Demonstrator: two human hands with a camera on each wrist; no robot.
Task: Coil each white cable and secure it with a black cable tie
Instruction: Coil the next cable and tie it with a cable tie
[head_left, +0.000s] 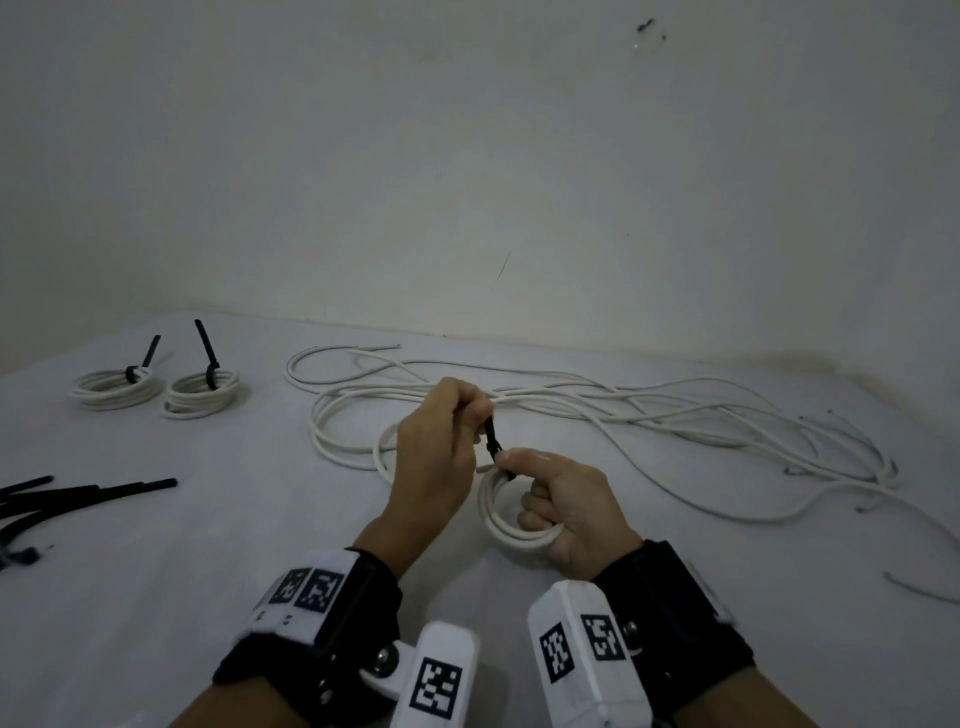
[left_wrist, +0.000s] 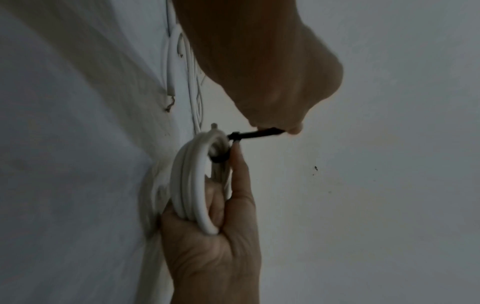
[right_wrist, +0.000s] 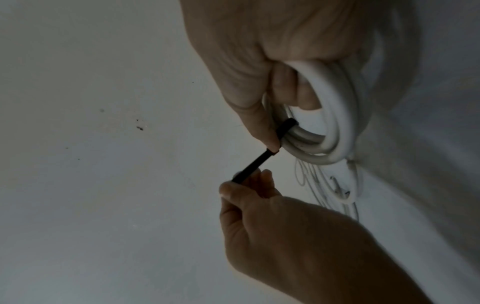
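Nearest to me, my right hand (head_left: 566, 512) holds the small coil of white round cable (head_left: 498, 519) just above the bench (head_left: 208, 571). The fingers are curled through the middle of the coil and clamped on the loops, w/ the thumb pressing at the head of the black plastic cable tie (head_left: 492, 436). The tie goes already around the bundle at the top side of the coil. My left hand (head_left: 439, 457) is just behind, its fingers together in a pinch on the free tail of the tie, which stands up from the head.

I judge the coil is light but springy, i.e. the loops want to open if I relax, so the hold must stay close beside the tie, not on the opposite side. The cable jacket looks smooth, maybe a bit slippery. The tie is thin and stiff, so it is best to pinch it near the head and pull straight along its length.

More to the left lie spare black cable ties (head_left: 78, 493). Behind my hands the loose white cables (head_left: 649, 415) spread over the bench, approx. across its whole right part. Far left stand two finished coils (head_left: 117, 387), (head_left: 202, 395), each w/ its tie tail sticking up.
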